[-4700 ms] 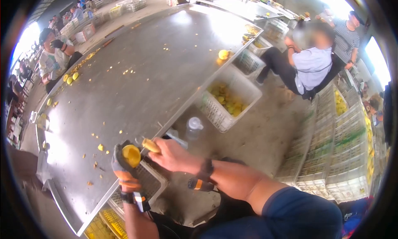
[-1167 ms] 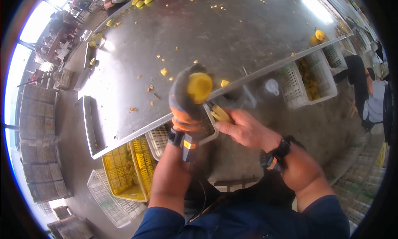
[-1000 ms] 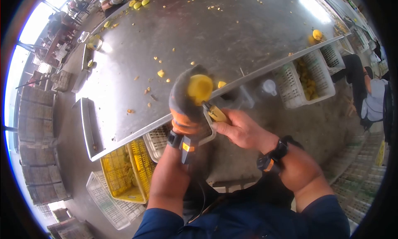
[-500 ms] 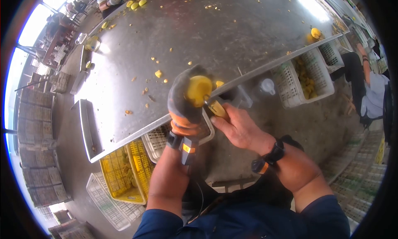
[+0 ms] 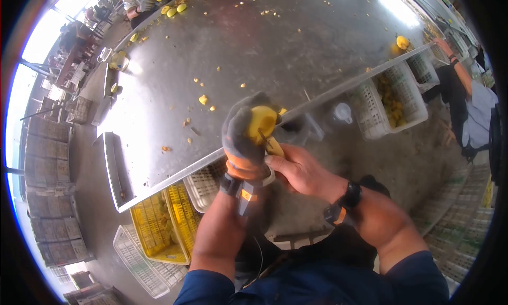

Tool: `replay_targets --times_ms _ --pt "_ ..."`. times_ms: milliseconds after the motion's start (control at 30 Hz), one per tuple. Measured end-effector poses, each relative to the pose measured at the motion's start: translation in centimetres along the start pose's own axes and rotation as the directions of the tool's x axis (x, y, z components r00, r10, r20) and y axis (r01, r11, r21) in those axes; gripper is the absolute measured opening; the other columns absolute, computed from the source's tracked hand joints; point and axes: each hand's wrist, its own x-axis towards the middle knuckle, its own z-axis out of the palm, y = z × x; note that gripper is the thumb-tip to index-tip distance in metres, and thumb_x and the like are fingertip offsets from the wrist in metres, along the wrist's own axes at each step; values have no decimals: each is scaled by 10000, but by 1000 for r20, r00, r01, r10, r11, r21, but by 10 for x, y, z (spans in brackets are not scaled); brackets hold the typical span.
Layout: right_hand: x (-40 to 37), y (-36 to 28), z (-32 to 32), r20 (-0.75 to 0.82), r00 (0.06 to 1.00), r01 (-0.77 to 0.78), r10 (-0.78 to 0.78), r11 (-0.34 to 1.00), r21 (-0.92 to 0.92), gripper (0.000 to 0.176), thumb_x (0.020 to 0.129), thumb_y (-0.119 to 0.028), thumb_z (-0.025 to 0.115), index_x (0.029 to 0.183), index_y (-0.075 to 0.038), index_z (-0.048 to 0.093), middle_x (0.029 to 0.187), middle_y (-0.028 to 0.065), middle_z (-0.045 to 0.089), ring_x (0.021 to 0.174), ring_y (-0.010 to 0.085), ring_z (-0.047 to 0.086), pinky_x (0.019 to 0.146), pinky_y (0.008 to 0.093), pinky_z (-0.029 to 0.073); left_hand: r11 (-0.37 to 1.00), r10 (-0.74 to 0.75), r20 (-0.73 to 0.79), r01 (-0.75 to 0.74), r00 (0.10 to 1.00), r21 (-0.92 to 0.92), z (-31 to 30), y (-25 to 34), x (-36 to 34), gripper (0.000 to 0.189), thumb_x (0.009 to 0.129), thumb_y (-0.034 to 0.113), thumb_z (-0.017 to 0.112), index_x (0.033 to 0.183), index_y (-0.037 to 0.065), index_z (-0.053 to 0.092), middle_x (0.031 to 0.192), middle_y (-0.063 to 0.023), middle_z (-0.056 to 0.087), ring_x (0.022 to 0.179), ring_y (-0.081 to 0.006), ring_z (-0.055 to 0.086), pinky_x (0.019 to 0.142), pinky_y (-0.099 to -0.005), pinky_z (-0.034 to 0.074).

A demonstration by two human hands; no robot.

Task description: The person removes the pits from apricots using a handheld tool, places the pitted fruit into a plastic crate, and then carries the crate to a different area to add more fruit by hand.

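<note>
My left hand, in a grey glove with an orange cuff, is closed around a yellow fruit at the table's near edge. An opening in the fruit faces right. My bare right hand grips a coring tool by its short, pale yellow handle. The tool's thin metal end is against the fruit's lower side; its exact shape is blurred. Behind my left hand, a small yellow piece is partly hidden. Yellow scraps lie on the metal table to the left.
Below the table edge stand a yellow crate, a white crate and, at right, a white crate holding yellow pieces. A person sits at right; another is at the far left. A yellow fruit sits near the right corner.
Both hands have shifted slightly right and down in view. The fruit has turned, showing its opening, and the tool has tilted more upright. The person at right has raised an arm toward the table edge.
</note>
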Motion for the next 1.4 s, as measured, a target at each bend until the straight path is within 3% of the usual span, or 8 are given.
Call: replay_targets --times_ms 333,433,533,633,700,833,1100,1400 --pt "-5 1 1 172 961 -274 216 826 493 335 1136 -387 575 1115 -53 581 723 -40 468 466 74 432 412 261 356 963 -89 28 93 996 -252 -3 -16 2 505 1093 302 496 1381 -87 638 1311 -239 720 1170 -380 717 1066 -481 561" --pt "2 8 -4 115 987 -144 113 937 318 339 1131 -364 584 1088 -28 585 749 39 577 524 165 548 485 346 463 955 -53 24 57 998 -292 -1 -11 5 447 1083 236 525 1371 -85 644 1329 -240 720 1176 -375 723 1047 -455 582" --pt "18 41 -3 -139 886 367 -442 853 -372 344 1119 -357 615 1122 -13 596 905 61 656 752 195 647 686 359 525 997 56 51 -54 997 -47 -1 -5 10 372 1081 140 541 1365 -75 648 1336 -230 725 1157 -350 738 1008 -423 608" --pt "3 9 -7 -186 954 99 -233 835 -541 374 1113 -346 622 1112 26 581 963 83 707 903 233 689 842 382 528 873 183 132 -223 974 434 -9 0 6 317 1079 61 559 1363 -45 652 1327 -216 735 1135 -315 748 982 -409 622" --pt "10 26 -7 -117 938 253 -326 876 -410 348 1115 -337 610 1077 9 588 881 133 695 753 265 679 704 440 537 775 212 186 -281 959 566 -9 5 1 292 1082 41 569 1354 -23 655 1320 -207 740 1139 -294 747 993 -413 619" --pt "2 8 -11 102 989 -132 108 955 267 313 1120 -345 607 1058 -39 593 743 49 575 522 165 557 471 351 459 863 297 75 -301 952 405 -15 -22 -6 273 1061 39 617 1328 8 662 1306 -197 746 1155 -271 740 987 -394 614" --pt "-4 -2 0 137 977 -207 165 891 404 318 1122 -370 610 1066 -59 573 727 -8 495 467 97 462 409 281 367 888 -206 -60 161 977 -430 21 5 -5 501 1140 357 449 1240 -73 686 1034 -194 771 912 -294 752 832 -399 609" --pt "-5 5 -3 211 968 -230 132 801 552 309 1130 -386 591 1022 -101 543 723 -4 482 462 92 443 426 275 354 814 -232 27 209 972 -542 7 -6 4 606 1095 461 478 1274 -70 711 1180 -194 748 1069 -311 705 970 -427 569"
